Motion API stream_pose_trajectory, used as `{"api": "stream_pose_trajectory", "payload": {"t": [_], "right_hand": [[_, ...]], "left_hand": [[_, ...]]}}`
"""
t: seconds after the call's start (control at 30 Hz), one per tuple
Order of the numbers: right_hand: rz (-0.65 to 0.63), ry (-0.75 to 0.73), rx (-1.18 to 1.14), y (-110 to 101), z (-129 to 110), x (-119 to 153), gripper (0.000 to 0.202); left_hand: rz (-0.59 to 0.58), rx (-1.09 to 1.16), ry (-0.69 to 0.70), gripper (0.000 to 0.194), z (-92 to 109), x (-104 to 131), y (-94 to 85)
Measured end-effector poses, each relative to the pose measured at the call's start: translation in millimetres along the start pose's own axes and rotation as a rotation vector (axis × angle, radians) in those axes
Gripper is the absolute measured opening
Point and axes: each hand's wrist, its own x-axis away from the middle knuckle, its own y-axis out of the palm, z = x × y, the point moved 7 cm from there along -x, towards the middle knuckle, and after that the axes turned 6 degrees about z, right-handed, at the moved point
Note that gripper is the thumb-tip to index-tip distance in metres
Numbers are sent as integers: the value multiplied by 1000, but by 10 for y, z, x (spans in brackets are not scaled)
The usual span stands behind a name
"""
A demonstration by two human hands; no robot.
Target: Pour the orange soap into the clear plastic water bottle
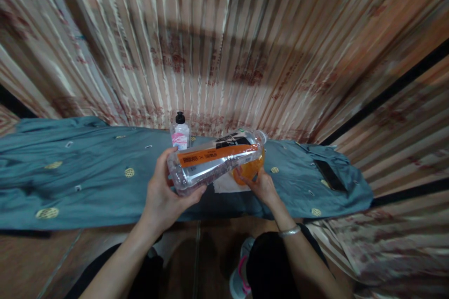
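A large clear plastic bottle (217, 159) with an orange and black label lies tilted in the air, its neck up to the right. My left hand (166, 189) is wrapped round its base end. Behind the bottle's neck end is an orange object (250, 170), partly hidden, with my right hand (263, 184) closed on its lower side. Beneath them a white sheet or cloth (226, 183) shows on the blue cover. A small clear bottle (180, 135) with a black cap and pink label stands upright just behind my left hand.
The blue patterned cover (101, 163) spreads over a long narrow surface. A dark flat phone-like object (329, 175) lies at its right end. Pleated curtains (210, 46) hang close behind, and dark bars slant at the right. My knees and a shoe (240, 275) are below the front edge.
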Motion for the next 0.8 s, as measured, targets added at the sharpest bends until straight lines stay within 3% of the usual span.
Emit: {"api": "stream_pose_trajectory", "payload": {"t": [0.8], "right_hand": [[-20, -33, 45, 16, 42, -21, 52]], "left_hand": [[-23, 3, -3, 88, 6, 8, 1]]}}
